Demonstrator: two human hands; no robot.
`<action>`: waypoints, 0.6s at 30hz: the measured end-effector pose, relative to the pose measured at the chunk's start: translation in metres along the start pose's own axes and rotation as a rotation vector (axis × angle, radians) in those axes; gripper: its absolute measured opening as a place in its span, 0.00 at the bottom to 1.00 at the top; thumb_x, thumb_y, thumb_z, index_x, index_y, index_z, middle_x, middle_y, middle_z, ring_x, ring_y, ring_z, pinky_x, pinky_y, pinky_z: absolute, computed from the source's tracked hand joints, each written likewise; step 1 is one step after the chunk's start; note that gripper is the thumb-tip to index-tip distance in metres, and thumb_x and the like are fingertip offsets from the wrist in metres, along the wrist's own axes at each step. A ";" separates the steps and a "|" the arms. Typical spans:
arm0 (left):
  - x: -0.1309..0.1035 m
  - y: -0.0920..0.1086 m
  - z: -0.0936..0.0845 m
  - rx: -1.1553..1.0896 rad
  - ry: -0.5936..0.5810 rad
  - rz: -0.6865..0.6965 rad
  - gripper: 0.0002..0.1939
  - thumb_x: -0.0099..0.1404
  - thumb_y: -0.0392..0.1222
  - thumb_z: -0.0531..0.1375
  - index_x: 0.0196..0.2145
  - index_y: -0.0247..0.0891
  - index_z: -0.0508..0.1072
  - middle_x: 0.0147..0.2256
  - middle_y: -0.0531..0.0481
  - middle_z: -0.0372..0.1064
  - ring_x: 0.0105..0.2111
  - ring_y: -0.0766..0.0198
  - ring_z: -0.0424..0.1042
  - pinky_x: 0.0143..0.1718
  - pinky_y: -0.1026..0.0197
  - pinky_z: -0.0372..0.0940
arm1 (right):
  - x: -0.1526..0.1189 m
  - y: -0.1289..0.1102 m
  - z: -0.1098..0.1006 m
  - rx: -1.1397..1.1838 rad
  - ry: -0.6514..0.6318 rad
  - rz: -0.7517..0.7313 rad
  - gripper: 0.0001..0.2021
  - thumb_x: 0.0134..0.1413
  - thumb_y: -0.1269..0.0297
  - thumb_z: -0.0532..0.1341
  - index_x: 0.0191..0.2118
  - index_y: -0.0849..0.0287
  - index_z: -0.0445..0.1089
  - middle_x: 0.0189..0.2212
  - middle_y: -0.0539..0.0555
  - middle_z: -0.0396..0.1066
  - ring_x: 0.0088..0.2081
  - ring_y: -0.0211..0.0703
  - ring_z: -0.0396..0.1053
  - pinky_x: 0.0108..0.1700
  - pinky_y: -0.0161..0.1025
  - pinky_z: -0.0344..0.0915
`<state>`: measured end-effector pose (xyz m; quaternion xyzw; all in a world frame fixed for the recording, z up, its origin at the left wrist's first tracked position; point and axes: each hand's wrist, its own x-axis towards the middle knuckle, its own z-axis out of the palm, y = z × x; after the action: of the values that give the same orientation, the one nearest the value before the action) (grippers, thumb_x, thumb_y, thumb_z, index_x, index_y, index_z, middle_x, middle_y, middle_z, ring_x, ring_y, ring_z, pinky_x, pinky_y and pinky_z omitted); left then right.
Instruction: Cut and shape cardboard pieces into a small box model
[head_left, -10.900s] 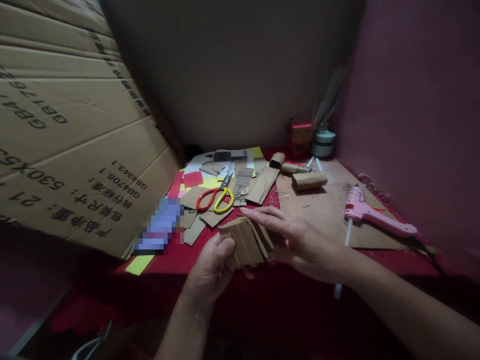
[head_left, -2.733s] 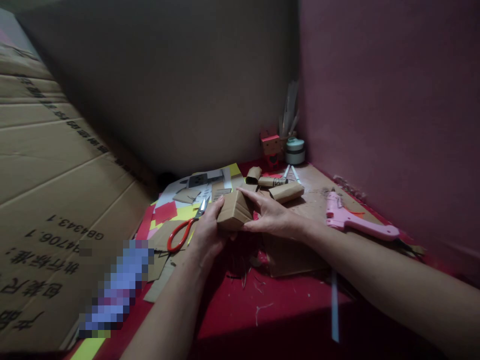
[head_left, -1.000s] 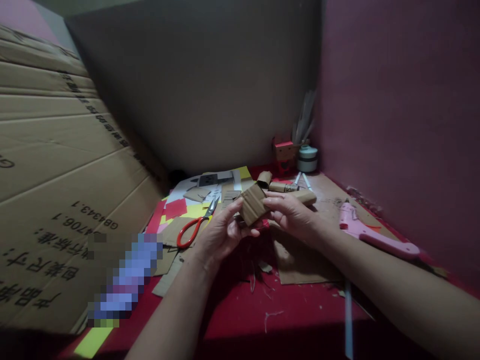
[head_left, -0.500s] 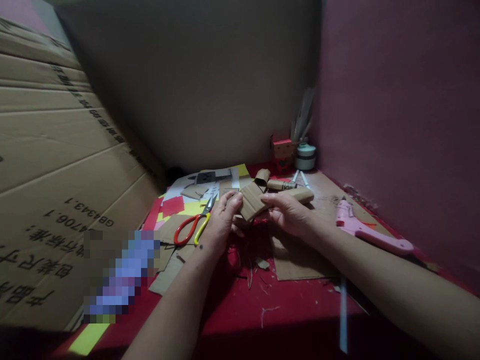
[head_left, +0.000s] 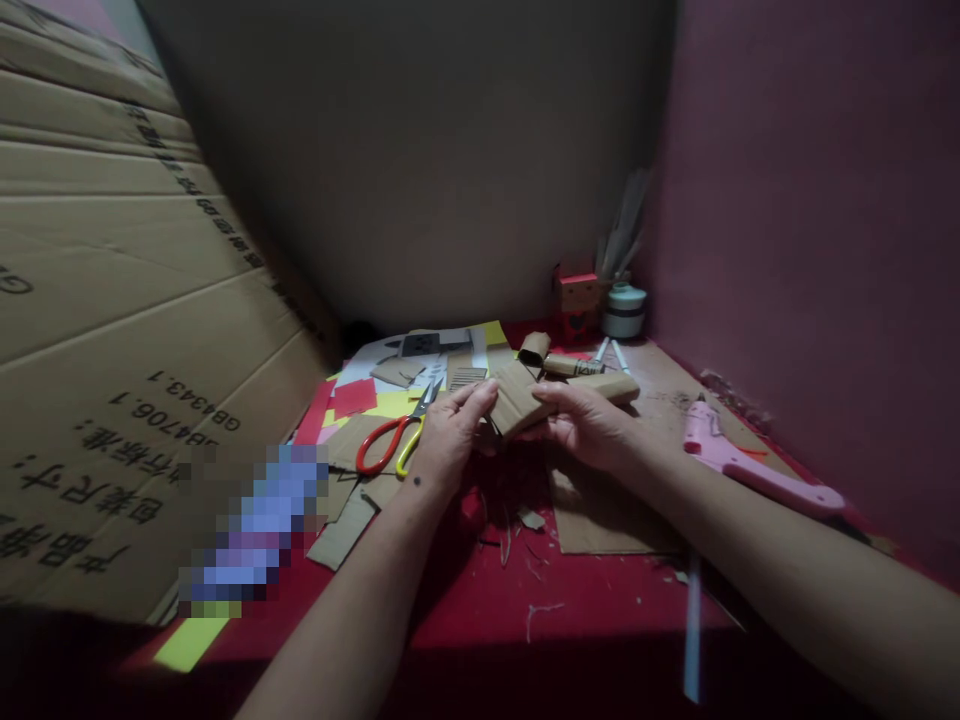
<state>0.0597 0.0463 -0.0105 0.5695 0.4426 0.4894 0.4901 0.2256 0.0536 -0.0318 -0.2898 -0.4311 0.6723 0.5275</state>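
Note:
A small piece of corrugated cardboard (head_left: 514, 402) is held up between both hands above the red tabletop. My left hand (head_left: 459, 425) pinches its left edge, thumb on the near face. On its right edge, my right hand (head_left: 581, 420) grips it with the thumb on top and the other fingers curled below, partly hidden. Scissors (head_left: 381, 447) with red and yellow handles lie just left of my left hand. Behind the right hand is a long folded cardboard piece (head_left: 611, 387). Rolled cardboard pieces, one a short tube (head_left: 534, 349), lie beyond the held piece.
A pink glue gun (head_left: 757, 475) rests at the right on a cardboard sheet. A glue stick (head_left: 692, 630) lies near the front edge. A large carton (head_left: 150, 330) stands at the left. A red box figure (head_left: 577, 305) and a lidded pot (head_left: 625, 312) stand at the back.
The view has shifted slightly, so the scene sits a little further right. Both hands keep hold of the cardboard piece, which has tilted slightly.

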 end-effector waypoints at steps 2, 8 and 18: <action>0.000 0.001 0.000 -0.003 0.009 -0.003 0.21 0.56 0.54 0.60 0.39 0.35 0.75 0.26 0.51 0.70 0.18 0.67 0.67 0.16 0.67 0.62 | 0.000 0.000 0.000 -0.002 -0.005 0.001 0.14 0.42 0.61 0.65 0.38 0.60 0.70 0.36 0.61 0.71 0.43 0.59 0.65 0.42 0.55 0.65; 0.001 -0.003 0.003 -0.055 -0.003 0.026 0.22 0.56 0.54 0.60 0.42 0.36 0.75 0.34 0.48 0.72 0.24 0.65 0.70 0.20 0.64 0.68 | 0.001 0.001 -0.001 -0.007 0.022 0.000 0.15 0.42 0.61 0.65 0.38 0.61 0.70 0.36 0.62 0.71 0.43 0.59 0.66 0.43 0.54 0.65; -0.006 0.004 0.003 0.062 0.016 0.266 0.18 0.62 0.49 0.58 0.47 0.39 0.73 0.45 0.49 0.71 0.47 0.58 0.67 0.45 0.63 0.65 | -0.006 -0.010 0.009 -0.019 -0.142 -0.130 0.16 0.48 0.63 0.61 0.45 0.58 0.70 0.43 0.58 0.72 0.47 0.54 0.67 0.48 0.48 0.63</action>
<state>0.0624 0.0395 -0.0077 0.6341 0.3822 0.5406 0.3994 0.2242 0.0457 -0.0198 -0.2178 -0.4918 0.6514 0.5351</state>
